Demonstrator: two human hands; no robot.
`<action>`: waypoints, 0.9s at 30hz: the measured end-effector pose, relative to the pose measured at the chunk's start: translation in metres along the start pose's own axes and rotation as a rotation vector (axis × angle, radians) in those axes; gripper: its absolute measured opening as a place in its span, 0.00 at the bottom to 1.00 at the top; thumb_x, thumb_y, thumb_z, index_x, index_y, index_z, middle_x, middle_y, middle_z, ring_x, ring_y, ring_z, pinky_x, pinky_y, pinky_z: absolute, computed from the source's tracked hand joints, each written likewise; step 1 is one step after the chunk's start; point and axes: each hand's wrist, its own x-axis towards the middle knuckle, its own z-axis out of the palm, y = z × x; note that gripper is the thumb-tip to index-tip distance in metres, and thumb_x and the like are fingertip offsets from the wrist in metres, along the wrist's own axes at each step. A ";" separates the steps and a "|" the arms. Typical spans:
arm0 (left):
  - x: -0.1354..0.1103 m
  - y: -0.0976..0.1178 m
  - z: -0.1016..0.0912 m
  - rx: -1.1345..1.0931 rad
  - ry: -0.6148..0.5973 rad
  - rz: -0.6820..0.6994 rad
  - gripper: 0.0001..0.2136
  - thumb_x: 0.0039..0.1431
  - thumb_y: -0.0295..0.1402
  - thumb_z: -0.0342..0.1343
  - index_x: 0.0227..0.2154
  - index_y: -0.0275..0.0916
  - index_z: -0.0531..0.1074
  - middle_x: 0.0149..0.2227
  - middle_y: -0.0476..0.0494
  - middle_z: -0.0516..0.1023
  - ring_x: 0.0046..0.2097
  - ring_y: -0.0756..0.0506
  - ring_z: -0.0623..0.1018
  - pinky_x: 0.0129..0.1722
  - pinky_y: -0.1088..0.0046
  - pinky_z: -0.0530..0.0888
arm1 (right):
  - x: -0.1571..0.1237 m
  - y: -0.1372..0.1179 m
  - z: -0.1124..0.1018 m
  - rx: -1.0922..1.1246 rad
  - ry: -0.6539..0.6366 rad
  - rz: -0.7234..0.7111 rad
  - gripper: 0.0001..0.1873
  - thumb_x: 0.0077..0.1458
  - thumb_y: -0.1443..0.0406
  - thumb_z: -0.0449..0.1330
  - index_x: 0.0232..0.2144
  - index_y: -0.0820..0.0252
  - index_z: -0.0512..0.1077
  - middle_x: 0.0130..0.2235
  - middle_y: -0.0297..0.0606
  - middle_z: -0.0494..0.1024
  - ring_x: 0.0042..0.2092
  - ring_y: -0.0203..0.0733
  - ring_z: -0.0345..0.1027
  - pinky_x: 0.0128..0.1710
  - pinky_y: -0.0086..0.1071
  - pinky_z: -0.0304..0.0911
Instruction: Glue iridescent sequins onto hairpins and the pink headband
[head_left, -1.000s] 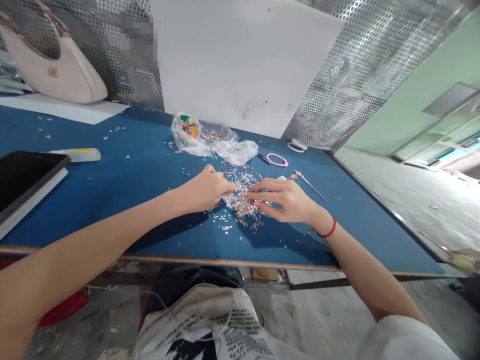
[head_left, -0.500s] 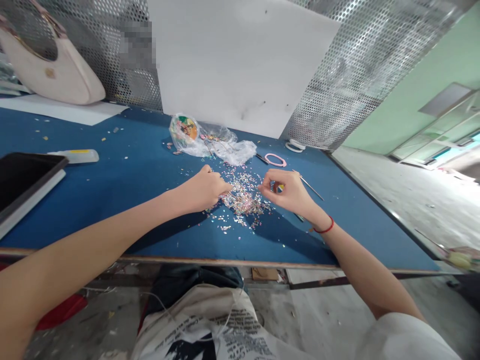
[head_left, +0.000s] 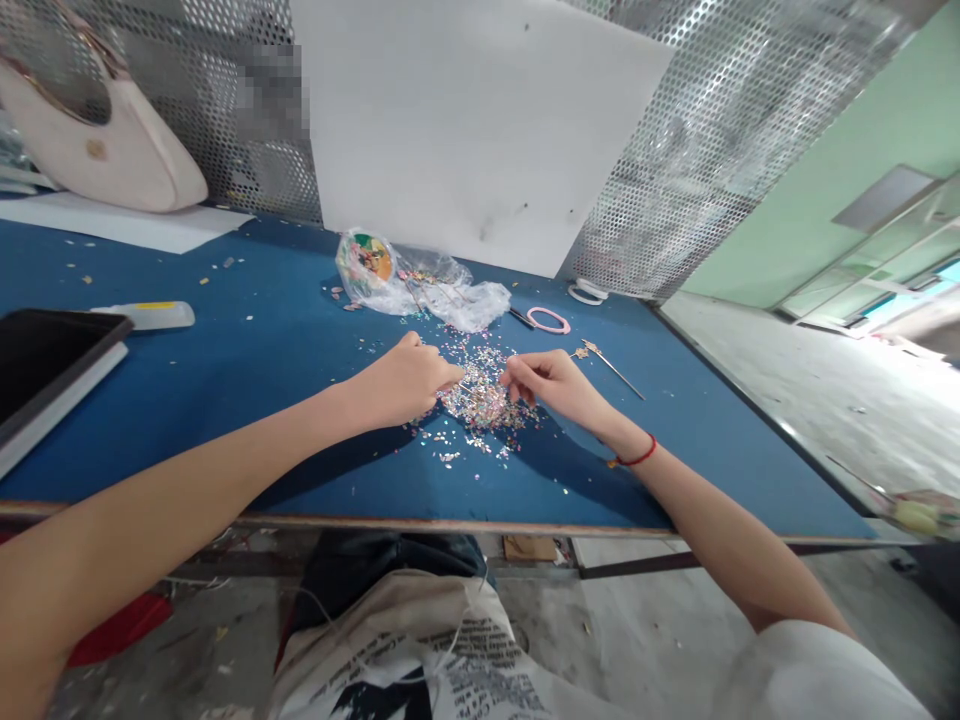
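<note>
A heap of small shiny sequins lies on the blue table. My left hand rests at the heap's left edge, fingers pinched on a thin pin or needle that points right. My right hand, with a red string at the wrist, sits at the heap's right edge with its fingertips pinched together over the sequins; what they hold is too small to name. The two pinches are a few centimetres apart.
Behind the heap lie a crumpled clear plastic bag with a colourful round piece, a pink ring, a white ring and a gold hairpin. A dark tablet, a white tube and a pale handbag are at left.
My right hand went from spread flat over the sequins to lifted and pinched, then came down and left toward my left hand. The left hand has hardly moved.
</note>
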 end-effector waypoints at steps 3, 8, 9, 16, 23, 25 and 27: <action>0.000 0.000 0.000 0.011 0.011 0.014 0.10 0.46 0.16 0.46 0.25 0.39 0.63 0.25 0.46 0.72 0.31 0.45 0.70 0.35 0.66 0.55 | -0.003 -0.006 0.000 0.130 -0.077 0.050 0.22 0.58 0.51 0.57 0.24 0.62 0.75 0.23 0.35 0.73 0.23 0.30 0.61 0.21 0.27 0.59; 0.000 0.000 0.000 0.045 0.013 0.016 0.10 0.48 0.17 0.46 0.26 0.39 0.64 0.25 0.46 0.73 0.31 0.45 0.70 0.34 0.66 0.54 | -0.005 -0.010 0.000 0.269 -0.098 0.113 0.12 0.48 0.56 0.67 0.28 0.60 0.78 0.24 0.34 0.74 0.23 0.30 0.62 0.19 0.25 0.58; 0.000 -0.001 0.001 0.056 0.017 0.021 0.10 0.48 0.16 0.46 0.26 0.39 0.64 0.26 0.46 0.73 0.31 0.45 0.70 0.34 0.66 0.54 | -0.004 -0.009 0.001 0.269 -0.098 0.121 0.12 0.47 0.57 0.68 0.29 0.60 0.78 0.24 0.33 0.74 0.23 0.30 0.62 0.19 0.25 0.58; -0.001 -0.001 0.004 0.080 0.067 0.041 0.10 0.48 0.16 0.47 0.26 0.39 0.64 0.25 0.47 0.73 0.31 0.46 0.70 0.34 0.66 0.54 | -0.003 -0.003 0.003 0.225 -0.086 0.124 0.12 0.47 0.57 0.68 0.28 0.61 0.78 0.24 0.34 0.75 0.23 0.30 0.61 0.19 0.25 0.57; -0.001 -0.002 0.006 0.082 0.082 0.057 0.10 0.47 0.17 0.47 0.25 0.39 0.64 0.24 0.47 0.73 0.30 0.46 0.70 0.34 0.66 0.54 | -0.003 -0.005 0.004 0.028 -0.045 0.000 0.11 0.50 0.58 0.65 0.27 0.61 0.77 0.26 0.35 0.76 0.25 0.30 0.62 0.22 0.27 0.57; -0.001 -0.002 0.006 0.076 0.077 0.058 0.10 0.47 0.17 0.47 0.25 0.39 0.64 0.24 0.47 0.73 0.30 0.46 0.70 0.35 0.66 0.55 | -0.003 -0.006 0.005 -0.027 -0.035 -0.034 0.11 0.51 0.58 0.64 0.27 0.62 0.77 0.25 0.35 0.76 0.26 0.31 0.63 0.23 0.28 0.57; -0.001 -0.001 0.005 0.069 0.063 0.053 0.09 0.48 0.17 0.47 0.25 0.38 0.65 0.24 0.47 0.73 0.30 0.46 0.70 0.35 0.66 0.55 | -0.003 -0.007 0.005 -0.049 -0.032 -0.044 0.11 0.51 0.58 0.64 0.27 0.62 0.77 0.25 0.35 0.76 0.26 0.32 0.64 0.24 0.28 0.58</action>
